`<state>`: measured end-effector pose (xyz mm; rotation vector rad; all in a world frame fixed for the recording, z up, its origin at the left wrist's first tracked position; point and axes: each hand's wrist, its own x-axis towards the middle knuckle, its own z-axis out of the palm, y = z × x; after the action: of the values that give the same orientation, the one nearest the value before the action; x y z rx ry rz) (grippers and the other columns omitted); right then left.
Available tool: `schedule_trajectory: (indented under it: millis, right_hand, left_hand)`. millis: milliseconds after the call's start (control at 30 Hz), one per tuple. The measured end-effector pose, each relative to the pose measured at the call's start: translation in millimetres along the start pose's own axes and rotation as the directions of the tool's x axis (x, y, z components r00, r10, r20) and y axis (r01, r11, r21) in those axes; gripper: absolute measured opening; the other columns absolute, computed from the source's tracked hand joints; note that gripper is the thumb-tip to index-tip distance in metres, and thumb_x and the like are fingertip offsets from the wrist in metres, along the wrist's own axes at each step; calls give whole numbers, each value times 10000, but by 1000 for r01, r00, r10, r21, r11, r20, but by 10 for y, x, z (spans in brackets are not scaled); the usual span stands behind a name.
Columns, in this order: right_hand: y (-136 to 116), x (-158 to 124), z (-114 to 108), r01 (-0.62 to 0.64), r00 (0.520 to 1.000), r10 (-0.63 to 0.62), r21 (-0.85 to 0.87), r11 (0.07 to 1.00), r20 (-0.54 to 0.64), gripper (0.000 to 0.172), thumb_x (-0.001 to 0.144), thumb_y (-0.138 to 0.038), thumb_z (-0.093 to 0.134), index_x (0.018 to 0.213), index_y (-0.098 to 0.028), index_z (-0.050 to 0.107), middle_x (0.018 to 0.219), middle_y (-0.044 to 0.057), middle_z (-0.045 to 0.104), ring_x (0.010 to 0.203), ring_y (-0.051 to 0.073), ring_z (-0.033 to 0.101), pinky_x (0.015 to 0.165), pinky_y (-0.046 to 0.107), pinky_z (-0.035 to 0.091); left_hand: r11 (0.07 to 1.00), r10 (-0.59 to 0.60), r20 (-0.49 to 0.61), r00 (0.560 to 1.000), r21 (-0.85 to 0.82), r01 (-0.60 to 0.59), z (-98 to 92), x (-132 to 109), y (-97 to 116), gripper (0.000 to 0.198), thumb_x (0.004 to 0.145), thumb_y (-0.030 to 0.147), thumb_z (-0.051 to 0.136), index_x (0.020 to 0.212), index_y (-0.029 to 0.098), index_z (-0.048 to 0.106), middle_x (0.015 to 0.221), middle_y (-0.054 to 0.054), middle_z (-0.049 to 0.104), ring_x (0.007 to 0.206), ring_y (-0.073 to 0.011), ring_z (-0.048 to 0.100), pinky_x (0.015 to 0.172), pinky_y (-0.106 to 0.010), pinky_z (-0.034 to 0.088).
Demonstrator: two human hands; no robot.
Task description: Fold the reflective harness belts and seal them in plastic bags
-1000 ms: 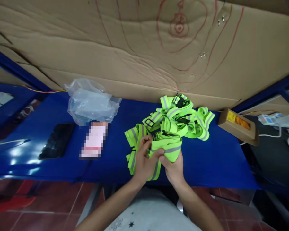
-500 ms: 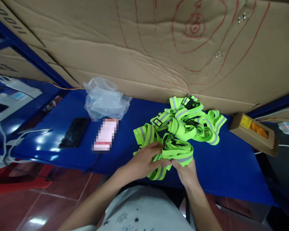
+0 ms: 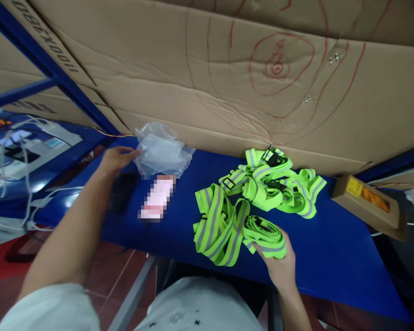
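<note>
My right hand is closed around a rolled bundle of neon-green reflective strap, near the front of the blue table. My left hand is stretched out to the far left, its fingertips at the left edge of the clear plastic bags. Whether they pinch the plastic I cannot make out. Loose loops of green strap with a grey stripe lie just left of the rolled bundle. Behind them is a tangled heap of the same straps with black buckles.
A blurred-out pink and white item lies in front of the bags, and a dark phone is partly behind my left forearm. At the right end of the blue table stands a cardboard box. A cardboard wall rises along the back.
My left hand has let go of the rolled strap and moved left to the plastic bags. My right hand keeps the roll, now slightly lower and to the right.
</note>
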<state>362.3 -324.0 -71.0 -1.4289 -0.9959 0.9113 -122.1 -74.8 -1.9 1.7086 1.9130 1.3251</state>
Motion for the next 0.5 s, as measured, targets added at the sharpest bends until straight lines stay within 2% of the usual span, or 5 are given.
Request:
schedule_trajectory:
  millis: [133, 233, 300, 400, 500]
  right_hand:
    - [28, -73, -43, -20, 999, 19, -26, 999, -37, 603, 623, -315, 975, 1166, -238, 722, 1076, 86, 801, 894, 272, 776, 779, 378, 658]
    - [-31, -59, -64, -8, 997, 6, -28, 1000, -71, 591, 613, -329, 978, 1140, -247, 723, 1055, 81, 801, 899, 283, 777, 794, 399, 661]
    - [-88, -21, -84, -3, 994, 0, -30, 1000, -112, 604, 606, -337, 983, 1137, -245, 711, 1050, 80, 797, 912, 278, 775, 813, 395, 655]
    - [-166, 30, -120, -21, 984, 16, -21, 1000, -177, 664, 605, -354, 986, 1177, -235, 670, 1054, 78, 785, 910, 257, 763, 813, 369, 638]
    - [-208, 26, -166, -71, 976, 78, 45, 996, -201, 733, 644, -366, 969, 1267, -242, 603, 1071, 61, 768, 881, 223, 740, 786, 332, 617]
  left_hand:
    - [999, -8, -99, 995, 53, 13, 0, -57, 349, 510, 783, 685, 788, 793, 182, 703, 808, 15, 674, 830, -169, 575, 868, -393, 534]
    - [949, 285, -40, 958, 149, -277, 113, -519, 1020, 201, 915, 405, 730, 982, 216, 735, 1287, -31, 659, 1217, -263, 596, 993, -420, 536]
    - [826, 521, 45, 852, 225, -517, 253, -941, 1500, 113, 950, 296, 681, 1010, 204, 707, 1381, -86, 610, 1201, -282, 616, 1050, -468, 511]
    - [652, 674, 193, 713, 299, -697, 518, -1550, 2042, 46, 955, 216, 654, 988, 200, 683, 1289, -120, 670, 1085, -296, 668, 885, -437, 552]
    - [476, 732, 498, 466, 116, -872, 714, -1940, 2279, 140, 957, 217, 664, 1094, 206, 693, 1354, -125, 667, 1096, -307, 682, 887, -449, 558]
